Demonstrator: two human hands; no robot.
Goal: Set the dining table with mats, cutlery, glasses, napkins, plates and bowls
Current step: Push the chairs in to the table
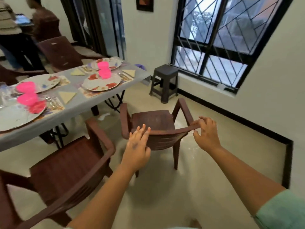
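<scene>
both hands (170, 139) on table-facing chair (153, 121)

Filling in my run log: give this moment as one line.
left hand: open, on chair back | right hand: gripping chair back | table: set

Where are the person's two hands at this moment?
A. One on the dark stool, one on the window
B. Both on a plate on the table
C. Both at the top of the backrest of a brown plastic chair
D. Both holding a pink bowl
C: the left hand and the right hand are both at the top edge of the brown chair backrest, away from the table.
</scene>
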